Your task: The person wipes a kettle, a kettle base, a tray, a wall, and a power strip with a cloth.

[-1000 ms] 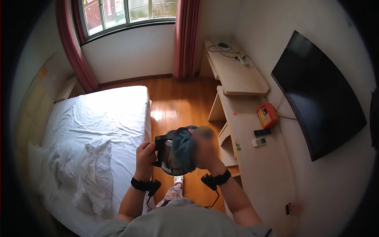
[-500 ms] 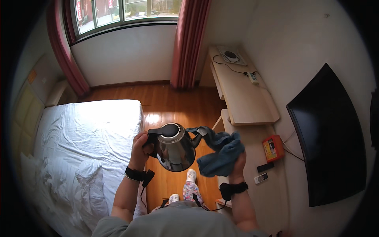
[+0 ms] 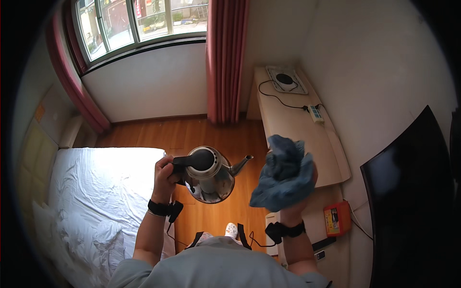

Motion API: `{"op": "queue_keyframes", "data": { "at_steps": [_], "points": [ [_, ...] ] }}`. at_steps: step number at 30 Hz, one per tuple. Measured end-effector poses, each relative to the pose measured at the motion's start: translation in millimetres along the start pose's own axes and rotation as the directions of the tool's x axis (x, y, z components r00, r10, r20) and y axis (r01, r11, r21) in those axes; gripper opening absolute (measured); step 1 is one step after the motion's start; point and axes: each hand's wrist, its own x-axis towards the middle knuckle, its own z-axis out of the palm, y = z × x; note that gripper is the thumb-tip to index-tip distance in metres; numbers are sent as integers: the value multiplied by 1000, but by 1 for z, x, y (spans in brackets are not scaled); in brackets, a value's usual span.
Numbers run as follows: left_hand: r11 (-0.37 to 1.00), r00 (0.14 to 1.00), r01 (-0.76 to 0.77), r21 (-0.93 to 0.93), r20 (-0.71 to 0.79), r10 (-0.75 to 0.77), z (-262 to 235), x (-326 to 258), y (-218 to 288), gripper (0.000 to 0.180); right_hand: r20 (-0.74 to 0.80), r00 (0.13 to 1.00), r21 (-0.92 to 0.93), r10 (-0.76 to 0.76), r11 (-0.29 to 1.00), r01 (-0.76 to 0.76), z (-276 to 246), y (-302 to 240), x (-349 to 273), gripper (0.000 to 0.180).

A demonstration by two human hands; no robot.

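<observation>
A shiny steel electric kettle (image 3: 210, 178) with a black lid and handle hangs in the air in front of me, its spout pointing right. My left hand (image 3: 165, 174) is wrapped round the black handle. To the right of the spout, and apart from it, a crumpled blue cloth (image 3: 283, 175) sits in my right hand (image 3: 298, 206). The cloth covers most of that hand's fingers.
A white-sheeted bed (image 3: 105, 192) lies on the left. At the right stand a wooden desk (image 3: 293, 129) with a kettle base (image 3: 285, 80) and a power strip (image 3: 315, 114), an orange box (image 3: 337, 218), a remote (image 3: 320, 256) and a large black television (image 3: 413, 197).
The cloth has come away from the kettle's spout, moving right and up, and the spout now shows bare. The kettle stays in my left hand. My view has shifted toward the window.
</observation>
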Motion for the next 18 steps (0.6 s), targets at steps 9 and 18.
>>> {"op": "queue_keyframes", "data": {
  "at_steps": [9,18],
  "points": [
    [871,993,-53,488,-63,96,26,81,-14,31,500,837,-305,223,950,-70,61,77,42,62],
    [921,995,90,378,-71,-68,-41,199,-38,18,23,914,42,404,913,-405,4,110,118,43]
  ]
}}
